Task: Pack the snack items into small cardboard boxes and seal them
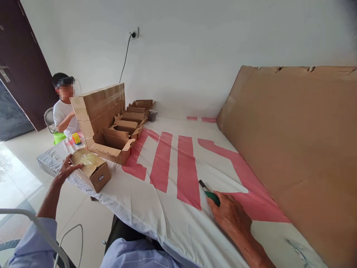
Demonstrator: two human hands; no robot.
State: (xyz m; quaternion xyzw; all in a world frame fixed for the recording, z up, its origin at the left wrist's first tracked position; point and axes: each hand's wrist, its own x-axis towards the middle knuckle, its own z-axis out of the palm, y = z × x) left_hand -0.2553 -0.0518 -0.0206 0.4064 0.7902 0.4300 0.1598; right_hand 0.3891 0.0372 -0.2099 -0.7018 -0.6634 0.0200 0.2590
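Note:
A small closed cardboard box lies near the table's left front edge, with clear tape over its top and a small label on its end. My left hand grips its near left side, thumb along the top edge and fingers toward the far side. Over the cloth to the right, my right hand is wrapped round the green handle of a utility knife. Its dark tip points away to the upper left, apart from the box. My palm hides the rest of the handle.
Open cardboard boxes run back in a row beside stacked taped boxes. A tape roll lies near a seated person. A large cardboard sheet stands at right. Red-printed white cloth covers the table.

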